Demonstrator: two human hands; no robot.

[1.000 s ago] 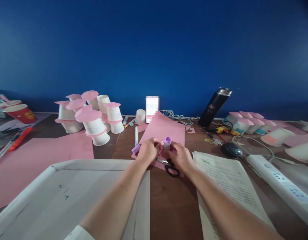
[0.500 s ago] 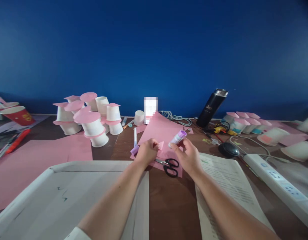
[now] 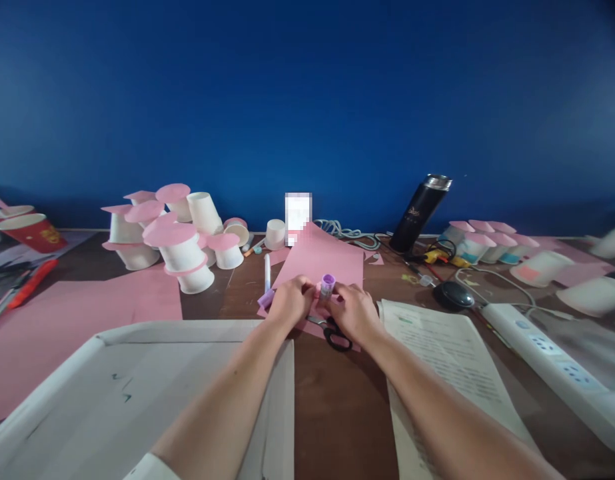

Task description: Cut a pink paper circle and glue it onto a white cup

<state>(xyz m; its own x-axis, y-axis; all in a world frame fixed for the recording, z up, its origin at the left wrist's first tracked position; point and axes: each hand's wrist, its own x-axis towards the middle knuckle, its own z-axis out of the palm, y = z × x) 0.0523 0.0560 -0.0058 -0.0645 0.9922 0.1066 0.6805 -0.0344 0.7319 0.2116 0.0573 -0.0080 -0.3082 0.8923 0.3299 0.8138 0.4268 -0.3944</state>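
Observation:
My right hand (image 3: 358,315) is closed round a purple-and-white glue stick (image 3: 328,287), which stands almost upright between my hands. The fingers of my left hand (image 3: 291,301) pinch a small pink paper piece (image 3: 318,291), mostly hidden, right beside the glue stick. Under both hands lies a pink paper sheet (image 3: 332,253). Black-handled scissors (image 3: 338,339) rest on its near edge, partly covered by my right hand. A purple cap (image 3: 266,299) lies left of my left hand, near a white pen (image 3: 267,270).
At the left are stacked paper cups (image 3: 180,257) with pink paper tops; one cup (image 3: 236,230) lies tipped over. A black flask (image 3: 420,213) leans at the back. To the right are a mouse (image 3: 454,295), a power strip (image 3: 557,360) and a printed sheet (image 3: 442,367).
My right hand has brought the glue stick left and upright, against the paper in my left hand. At the left, an upper cup has toppled off its lower cup.

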